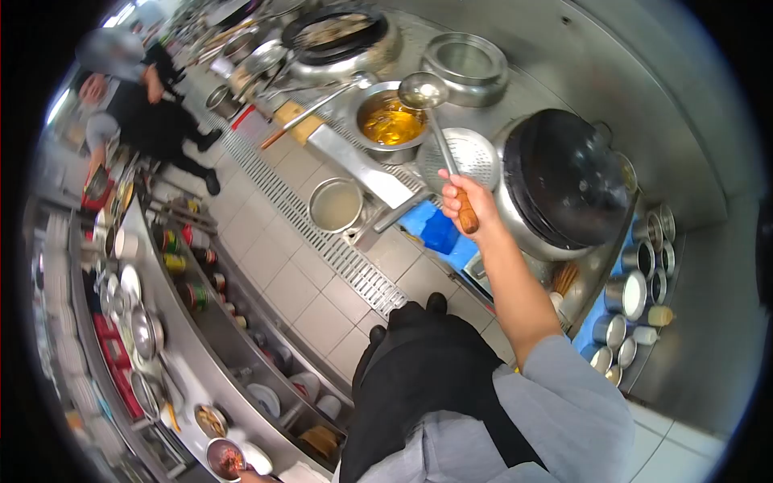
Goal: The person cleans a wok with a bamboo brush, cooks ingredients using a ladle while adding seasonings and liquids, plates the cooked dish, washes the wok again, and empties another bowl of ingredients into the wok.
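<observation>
My right hand (467,208) is closed around the wooden handle of a ladle (444,141). The ladle's bowl hangs over the rim of a metal pot (365,137) that holds yellow-orange liquid (392,125). Just below the ladle's shaft lies a round perforated strainer (475,161). At the bottom left edge, my left hand (251,477), mostly cut off by the frame, grips the rim of a small metal bowl (216,455) with red food inside. Beside that bowl are a white dish (256,457) and a bowl of light-coloured pieces (211,420).
A large dark wok (572,177) stands right of my right hand. Another wok (338,36) and a ringed metal pot (467,68) are farther back. Metal containers (626,294) line the right side. A counter with shelves (193,322) runs along the left. Another person (145,113) stands upper left.
</observation>
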`<action>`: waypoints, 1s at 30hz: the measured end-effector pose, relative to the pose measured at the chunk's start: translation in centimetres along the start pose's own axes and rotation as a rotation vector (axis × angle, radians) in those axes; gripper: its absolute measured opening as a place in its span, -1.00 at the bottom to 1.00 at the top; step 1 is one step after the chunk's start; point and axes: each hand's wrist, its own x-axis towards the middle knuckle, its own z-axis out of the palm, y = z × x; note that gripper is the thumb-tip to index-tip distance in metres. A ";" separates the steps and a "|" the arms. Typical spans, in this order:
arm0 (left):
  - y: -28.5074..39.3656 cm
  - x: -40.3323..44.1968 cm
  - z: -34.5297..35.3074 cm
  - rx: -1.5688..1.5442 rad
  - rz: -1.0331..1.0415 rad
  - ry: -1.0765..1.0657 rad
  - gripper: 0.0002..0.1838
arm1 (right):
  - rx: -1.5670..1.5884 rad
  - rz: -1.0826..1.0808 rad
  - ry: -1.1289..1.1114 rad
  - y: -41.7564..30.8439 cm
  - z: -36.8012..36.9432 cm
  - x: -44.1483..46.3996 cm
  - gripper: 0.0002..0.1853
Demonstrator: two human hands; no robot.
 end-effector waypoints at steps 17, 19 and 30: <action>27.3 -75.2 38.0 -0.052 0.318 -2.106 -0.82 | -0.936 -0.043 0.887 -12.5 -14.2 -21.7 -0.15; 27.4 -82.7 39.4 -0.002 0.595 -2.206 -0.80 | -1.144 -0.194 0.971 -10.7 -19.6 -21.8 -0.14; 19.3 -107.5 39.7 -0.120 2.129 -1.556 -0.82 | -0.647 -0.303 0.912 -1.6 -22.4 -31.5 -0.19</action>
